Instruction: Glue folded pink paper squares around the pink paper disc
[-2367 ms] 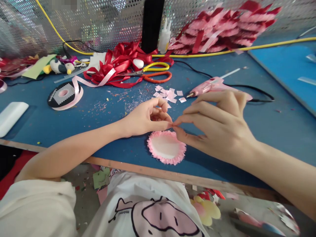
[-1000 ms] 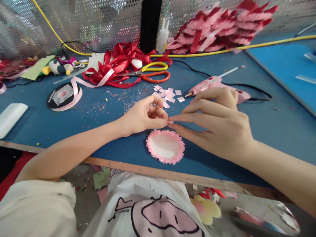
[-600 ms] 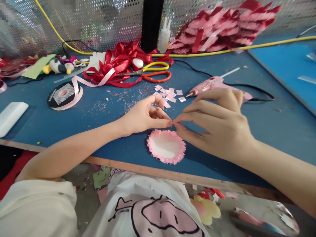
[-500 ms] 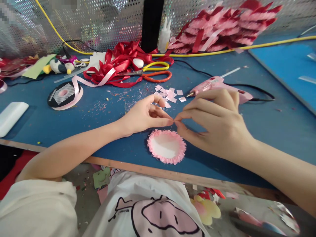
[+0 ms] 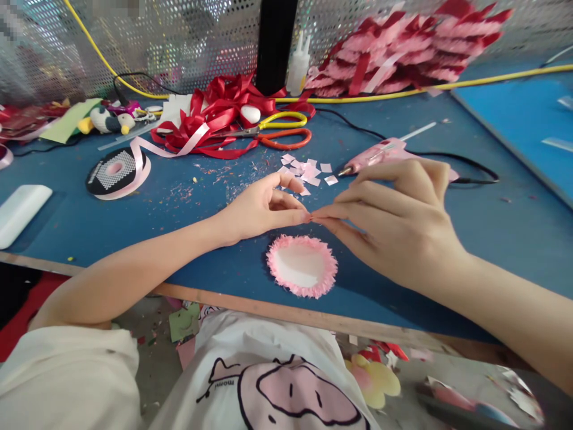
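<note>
Left hand (image 5: 264,206) and right hand (image 5: 403,233) are meeting just beyond the fringed disc (image 5: 301,266), their fingertips narrowing in a pinch on a tiny pink piece (image 5: 310,218), mostly hidden. The fringed disc is lying white side up on the blue table (image 5: 215,263). Pale pink squares (image 5: 308,172) are lying beyond the disc, the glue gun (image 5: 376,156) is resting beyond it to the right, and the ribbon spool (image 5: 117,173) is lying beyond it to the left.

1 tiny, mostly hidden pink piece (image 5: 310,218) is pinched near 1 white-centred, pink-fringed oval (image 5: 301,266) lying on the blue table (image 5: 233,272).
</note>
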Action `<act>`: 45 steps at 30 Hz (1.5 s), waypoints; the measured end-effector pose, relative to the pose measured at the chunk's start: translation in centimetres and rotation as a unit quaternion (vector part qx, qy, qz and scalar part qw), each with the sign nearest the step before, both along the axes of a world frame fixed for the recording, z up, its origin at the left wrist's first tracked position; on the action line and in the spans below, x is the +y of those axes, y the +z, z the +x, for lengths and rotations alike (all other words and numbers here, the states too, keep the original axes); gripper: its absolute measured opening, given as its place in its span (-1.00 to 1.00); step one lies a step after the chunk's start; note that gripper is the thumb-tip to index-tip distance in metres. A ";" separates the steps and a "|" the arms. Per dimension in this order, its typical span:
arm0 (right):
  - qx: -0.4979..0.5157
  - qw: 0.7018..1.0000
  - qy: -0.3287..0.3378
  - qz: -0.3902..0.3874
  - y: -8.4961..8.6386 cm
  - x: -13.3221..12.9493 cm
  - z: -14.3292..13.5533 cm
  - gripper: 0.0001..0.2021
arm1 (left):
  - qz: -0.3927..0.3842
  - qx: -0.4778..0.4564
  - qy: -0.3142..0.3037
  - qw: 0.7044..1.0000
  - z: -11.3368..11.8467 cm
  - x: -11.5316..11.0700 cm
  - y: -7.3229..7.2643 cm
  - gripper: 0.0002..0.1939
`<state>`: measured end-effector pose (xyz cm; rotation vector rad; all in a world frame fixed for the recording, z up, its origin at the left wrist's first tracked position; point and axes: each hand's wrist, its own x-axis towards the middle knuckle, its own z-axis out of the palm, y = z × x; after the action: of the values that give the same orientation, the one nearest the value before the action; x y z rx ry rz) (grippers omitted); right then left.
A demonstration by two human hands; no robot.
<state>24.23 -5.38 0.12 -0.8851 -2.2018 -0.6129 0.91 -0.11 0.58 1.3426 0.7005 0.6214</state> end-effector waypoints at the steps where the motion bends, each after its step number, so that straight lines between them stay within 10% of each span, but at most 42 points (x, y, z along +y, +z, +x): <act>1: 0.002 1.000 0.002 0.005 0.0 0.0 0.0 -0.94 | 0.000 0.001 0.001 1.000 0.0 0.0 0.0 -0.34; 8: 0.007 0.999 0.029 0.015 0.5 0.3 0.8 -0.90 | -0.003 -0.018 0.018 1.000 -0.1 -0.2 -0.1 -0.43; 14: -0.120 0.959 0.251 -0.059 2.0 0.0 1.5 -0.58 | 0.026 -0.036 0.047 0.998 0.2 -0.3 -0.1 -0.63; 25: -0.159 0.970 0.184 0.007 1.4 0.3 0.8 -0.55 | 0.046 -0.016 0.104 0.993 0.4 -0.4 0.3 -0.76; 30: -0.050 0.996 -0.070 0.028 0.9 1.1 2.6 -0.71 | 0.090 -0.016 0.115 0.989 0.4 -0.5 0.2 -0.77; 33: -0.034 0.936 -0.344 -0.062 -0.3 2.0 4.5 -0.47 | 0.115 0.009 0.123 0.986 0.4 -0.5 0.3 -0.80; 36: -0.068 0.865 -0.467 -0.170 -1.7 3.8 6.9 -0.16 | 0.135 0.025 0.129 0.982 0.3 -0.5 0.4 -0.81; 45: -0.084 0.853 -0.402 -0.322 -0.7 6.5 8.3 -0.54 | 0.207 0.080 0.126 0.967 -0.4 -0.1 -0.5 -0.87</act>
<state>32.48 1.15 -0.61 -2.2385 -2.1464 -0.2898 0.54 -0.25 0.04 1.7179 0.9150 0.9065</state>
